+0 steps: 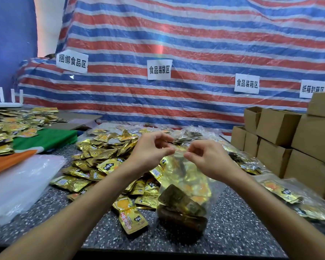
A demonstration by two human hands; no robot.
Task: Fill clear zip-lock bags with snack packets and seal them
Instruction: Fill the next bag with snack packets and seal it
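1. Clear zip-lock plastic bag (184, 186), stuffed with gold packets (178, 200), stands centre on the speckled grey table (242, 231).
2. Your left hand (150, 152) and right hand (208, 158) both pinch its zip strip (179, 150), running left-right between them.

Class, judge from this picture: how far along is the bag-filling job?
Done: filled bags lie at the right. In hand: the left hand and right hand pinch the top of a packet-filled bag. Left: the loose packet pile and a stack of empty bags.
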